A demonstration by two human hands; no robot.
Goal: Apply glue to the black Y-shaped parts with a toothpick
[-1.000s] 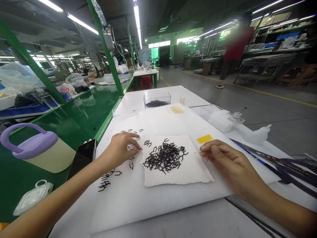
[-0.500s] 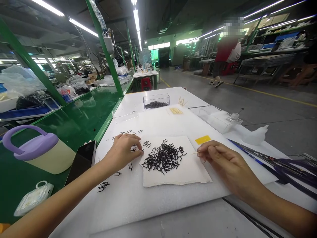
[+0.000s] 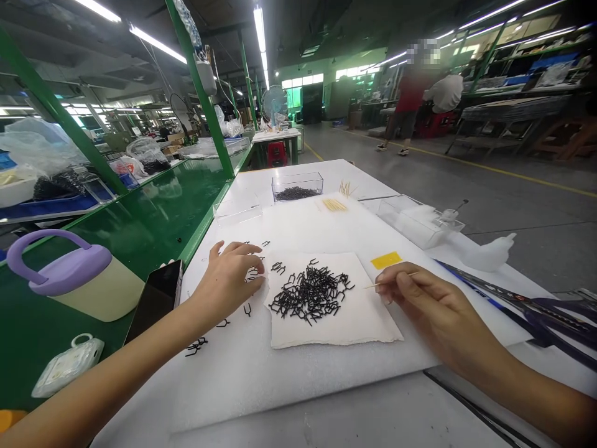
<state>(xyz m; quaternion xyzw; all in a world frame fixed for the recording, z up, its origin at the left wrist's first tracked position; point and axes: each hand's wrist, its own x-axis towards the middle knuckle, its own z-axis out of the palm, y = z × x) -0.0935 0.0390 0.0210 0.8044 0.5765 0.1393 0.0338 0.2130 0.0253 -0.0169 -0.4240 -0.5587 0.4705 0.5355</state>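
Note:
A heap of small black bent metal clips [image 3: 310, 292] lies on a white cloth [image 3: 336, 323] spread over a white foam sheet [image 3: 289, 373]. My left hand [image 3: 228, 277] rests at the cloth's left edge, fingers spread over a few loose clips [image 3: 254, 272] on the foam. More loose clips [image 3: 196, 346] lie near my left forearm. My right hand [image 3: 426, 302] sits to the right of the cloth and pinches a thin wooden stick [image 3: 389, 280] that points left toward the heap.
A clear box of black parts [image 3: 297, 186], yellow sticks [image 3: 334, 205], clear trays [image 3: 410, 221], a yellow tag [image 3: 386, 260] and a white bottle [image 3: 485, 252] lie beyond. A phone [image 3: 156, 298] and purple-lidded container [image 3: 74, 280] sit left on the green bench. People stand far right.
My left hand has lifted its fingers and spread them over the loose clips at the cloth's edge. My right hand stays put with the stick. The person in the aisle has walked farther away.

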